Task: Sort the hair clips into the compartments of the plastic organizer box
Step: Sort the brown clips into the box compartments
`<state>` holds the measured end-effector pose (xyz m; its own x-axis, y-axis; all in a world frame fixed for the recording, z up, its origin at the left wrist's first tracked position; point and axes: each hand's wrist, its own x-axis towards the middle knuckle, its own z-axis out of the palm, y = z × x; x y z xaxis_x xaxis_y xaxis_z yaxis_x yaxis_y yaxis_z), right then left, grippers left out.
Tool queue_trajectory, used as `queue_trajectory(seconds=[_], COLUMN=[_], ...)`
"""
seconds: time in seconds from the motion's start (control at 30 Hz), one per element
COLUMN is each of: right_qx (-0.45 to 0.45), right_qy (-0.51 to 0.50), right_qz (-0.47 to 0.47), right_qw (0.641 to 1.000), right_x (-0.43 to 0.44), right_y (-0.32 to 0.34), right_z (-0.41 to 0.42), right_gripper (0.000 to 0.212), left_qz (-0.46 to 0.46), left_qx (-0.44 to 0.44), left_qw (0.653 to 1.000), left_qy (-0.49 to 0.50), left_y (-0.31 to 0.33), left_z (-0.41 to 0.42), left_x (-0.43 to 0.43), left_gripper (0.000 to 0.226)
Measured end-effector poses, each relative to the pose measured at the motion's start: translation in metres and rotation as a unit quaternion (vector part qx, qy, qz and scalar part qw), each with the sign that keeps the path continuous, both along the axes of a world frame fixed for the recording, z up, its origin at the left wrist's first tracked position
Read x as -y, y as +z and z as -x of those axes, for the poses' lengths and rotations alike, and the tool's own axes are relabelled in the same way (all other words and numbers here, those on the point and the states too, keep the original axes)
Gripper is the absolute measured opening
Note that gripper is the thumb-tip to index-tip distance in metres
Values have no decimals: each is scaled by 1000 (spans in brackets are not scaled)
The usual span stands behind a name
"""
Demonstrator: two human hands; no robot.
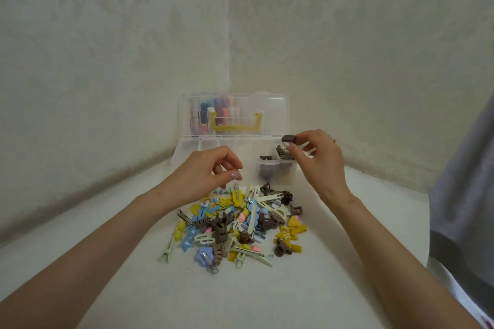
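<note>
A clear plastic organizer box (187,149) lies open on the white surface, its lid upright against the wall corner. Brown clips (280,155) fill its right compartments. My right hand (315,157) hovers over those compartments, pinching a small brown hair clip (288,138). My left hand (205,173) is above the far edge of the pile of mixed hair clips (235,224), with thumb and forefinger pinching the metal end of a yellow clip (237,195). The pile holds yellow, cream, blue, pink and brown clips.
Coloured items (213,112) and a yellow handle (235,125) show through the upright lid. Patterned walls meet in a corner right behind the box. A grey and white cloth (465,195) hangs at the right edge.
</note>
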<state>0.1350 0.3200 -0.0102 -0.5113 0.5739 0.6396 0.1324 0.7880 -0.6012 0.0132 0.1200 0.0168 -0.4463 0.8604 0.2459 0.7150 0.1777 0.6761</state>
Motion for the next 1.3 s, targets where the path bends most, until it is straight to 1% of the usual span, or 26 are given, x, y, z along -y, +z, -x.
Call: queue_trajectory(seconds=[0.1,0.17,0.27,0.43,0.5,0.6,0.67,0.73,0.8,0.9,0.97,1.03,1.17,1.3], right_qx=[58,96,133,93,69,33,13,-3,-3,8,28,74,185,266], right_qy=[-15,-26,-49,-57,-42,-12,12,17,14,31,45,85,218,240], right_qz=[-18,-48,-90,-43,-25,-15,-12,-34,-49,-33,-20,-10,10,-5], right_qw=[998,994,986,993,996,999,1000,999,999,999,998,994,958,934], right_x=[0,-2,-6,-9,-5,7,18,25,28,28,27,26,30,30], right_y=[14,21,27,30,27,19,12,2,-7,-13,-14,-13,-11,-11], right_z=[13,25,37,18,6,-7,-13,-17,-19,-21,-22,-23,-23,-21], right_gripper=[18,24,25,18,13,10,8,7,7,7,7,7,8,17], left_qz=[1,4,4,6,10,22,42,75,108,145,165,174,171,157], left_qx=[2,3,4,8,10,11,4,-3,-12,-38,-47,-45,-46,-61], left_qw=[1000,1000,1000,1000,1000,999,999,996,991,984,980,978,978,982], left_qy=[-4,-5,-6,-14,-17,-22,-32,-54,-78,-96,-105,-109,-110,-91], left_y=[1,2,2,1,0,-2,-2,-3,-3,-3,-2,-3,-7,-9], left_z=[-1,-1,-1,-1,-1,-2,-2,-2,-3,-5,-5,-5,-5,-3], left_x=[0,0,1,0,-1,-2,-2,-1,-1,0,1,1,-1,-2], left_gripper=[7,6,6,6,6,7,9,12,13,13,13,14,13,8])
